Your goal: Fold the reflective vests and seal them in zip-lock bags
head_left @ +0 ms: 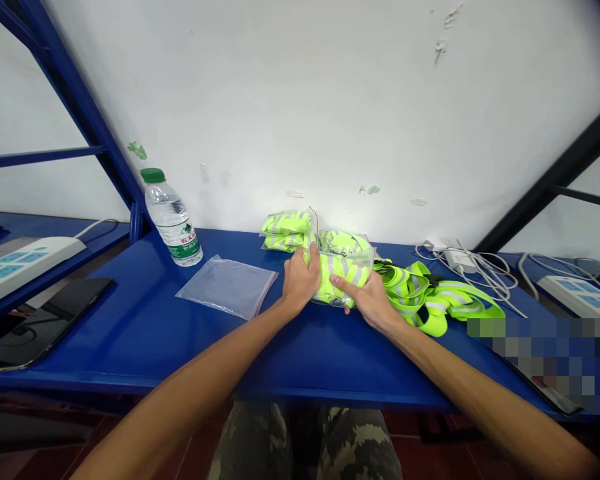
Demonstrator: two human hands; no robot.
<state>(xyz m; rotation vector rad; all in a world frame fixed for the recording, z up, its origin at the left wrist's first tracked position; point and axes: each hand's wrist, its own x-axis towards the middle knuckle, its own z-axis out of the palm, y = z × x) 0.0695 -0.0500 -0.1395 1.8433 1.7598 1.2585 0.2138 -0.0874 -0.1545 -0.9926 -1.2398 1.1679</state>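
Note:
Between my hands is a clear plastic bag (341,279) packed with folded neon yellow-green reflective straps. My left hand (301,275) grips its left side, thumb up and fingers closed. On its right side my right hand (364,297) is closed, the thumb pressing on the front and the other fingers mostly behind. Against the wall, just behind, lie more filled bags: one at the left (286,230) and another (344,243) partly hidden by the held one. Loose reflective straps (420,293) are heaped beside my right hand. A flat clear zip bag (227,287) lies left of my left hand.
A water bottle (173,220) with a green cap stands at the back left of the blue table (145,327). At the left edge are a dark tablet-like device (55,320) and a power strip (25,263). White cables (490,273) and another power strip (580,293) lie right.

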